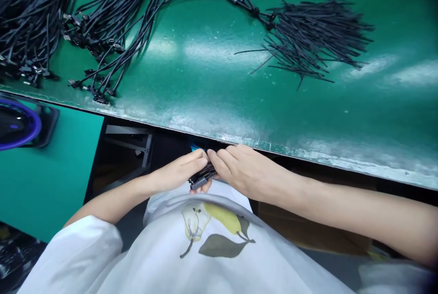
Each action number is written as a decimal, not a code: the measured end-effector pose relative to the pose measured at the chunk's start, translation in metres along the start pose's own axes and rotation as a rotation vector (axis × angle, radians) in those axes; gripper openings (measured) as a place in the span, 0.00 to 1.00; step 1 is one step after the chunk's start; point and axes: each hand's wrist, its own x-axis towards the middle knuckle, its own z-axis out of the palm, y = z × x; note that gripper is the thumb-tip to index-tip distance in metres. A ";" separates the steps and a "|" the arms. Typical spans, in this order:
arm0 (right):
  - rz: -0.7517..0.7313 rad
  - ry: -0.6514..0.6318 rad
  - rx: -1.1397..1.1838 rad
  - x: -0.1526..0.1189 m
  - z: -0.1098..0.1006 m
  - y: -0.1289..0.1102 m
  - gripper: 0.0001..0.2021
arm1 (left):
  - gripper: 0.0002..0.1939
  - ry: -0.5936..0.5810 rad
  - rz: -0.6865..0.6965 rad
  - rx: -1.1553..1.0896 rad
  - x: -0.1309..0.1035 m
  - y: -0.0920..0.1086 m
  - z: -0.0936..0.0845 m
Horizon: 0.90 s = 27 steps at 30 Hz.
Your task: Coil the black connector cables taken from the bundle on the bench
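Observation:
Just below the table's near edge, in front of the white shirt, both hands meet on a coiled black cable [206, 172]. A grey cylinder [200, 183] and a metal-tipped plug show at its lower left. My left hand [186, 168] is closed round the coil, thumb on top and fingertips showing underneath. From the right, my right hand [237, 166] pinches the coil's upper end, its fingers curled. What lies between the right fingertips is hidden.
On the green table [205, 84] lie bundles of black cables [112, 16] with plugs at the left. A heap of thin black ties [318, 34] lies at the right. A lower green surface [51, 180] at left bears a purple-rimmed round device [20, 123].

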 end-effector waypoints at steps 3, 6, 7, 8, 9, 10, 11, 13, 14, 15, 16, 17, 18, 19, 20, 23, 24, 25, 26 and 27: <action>-0.079 0.092 -0.042 -0.001 0.000 0.009 0.11 | 0.20 -0.049 -0.105 -0.184 0.003 -0.001 -0.006; -0.166 0.078 -0.039 -0.001 0.000 0.016 0.12 | 0.21 -0.165 -0.192 -0.180 0.005 0.002 -0.011; -0.179 0.064 -0.019 -0.001 -0.001 0.017 0.12 | 0.22 -0.223 -0.213 -0.156 0.005 0.004 -0.011; -0.179 0.060 0.002 -0.001 -0.001 0.018 0.13 | 0.23 -0.284 -0.229 -0.132 0.006 0.006 -0.012; -0.169 0.062 0.021 -0.001 -0.002 0.018 0.13 | 0.25 -0.334 -0.233 -0.104 0.006 0.007 -0.012; -0.154 0.063 0.031 -0.001 -0.001 0.018 0.13 | 0.25 -0.350 -0.222 -0.056 0.006 0.009 -0.011; -0.134 0.060 0.034 -0.002 -0.001 0.016 0.13 | 0.24 -0.320 -0.193 0.028 0.007 0.010 -0.009; -0.082 0.033 0.039 -0.004 0.002 0.012 0.12 | 0.18 -0.163 -0.099 0.308 0.007 0.010 -0.004; -0.047 0.011 0.051 -0.005 0.003 0.010 0.12 | 0.16 -0.067 -0.049 0.466 0.008 0.010 -0.002; -0.008 -0.014 0.076 -0.006 0.004 0.007 0.12 | 0.15 0.017 -0.007 0.607 0.008 0.009 0.001; 0.030 -0.041 0.114 -0.007 0.005 0.005 0.12 | 0.14 0.068 0.025 0.715 0.008 0.008 0.002; 0.055 -0.063 0.159 -0.008 0.006 0.003 0.12 | 0.14 0.087 0.054 0.787 0.008 0.006 0.004; 0.065 -0.075 0.195 -0.009 0.006 0.002 0.12 | 0.14 0.086 0.080 0.833 0.008 0.005 0.004; 0.061 -0.076 0.211 -0.010 0.007 0.002 0.12 | 0.15 0.079 0.108 0.863 0.008 0.003 0.004; 0.045 -0.067 0.210 -0.010 0.007 0.002 0.12 | 0.15 0.071 0.132 0.883 0.007 0.001 0.004; -0.025 -0.034 0.170 -0.012 0.008 0.004 0.12 | 0.15 0.029 0.130 0.889 0.007 -0.003 0.003; -0.044 -0.036 0.161 -0.012 0.008 0.005 0.12 | 0.15 0.024 0.107 0.873 0.007 -0.003 0.002; -0.062 -0.037 0.153 -0.012 0.008 0.007 0.12 | 0.16 0.019 0.081 0.837 0.008 -0.003 0.001; -0.079 -0.028 0.135 -0.012 0.007 0.008 0.12 | 0.17 -0.001 0.059 0.777 0.009 -0.002 0.000; -0.098 -0.011 0.102 -0.012 0.006 0.011 0.12 | 0.18 -0.040 0.041 0.693 0.010 0.000 -0.001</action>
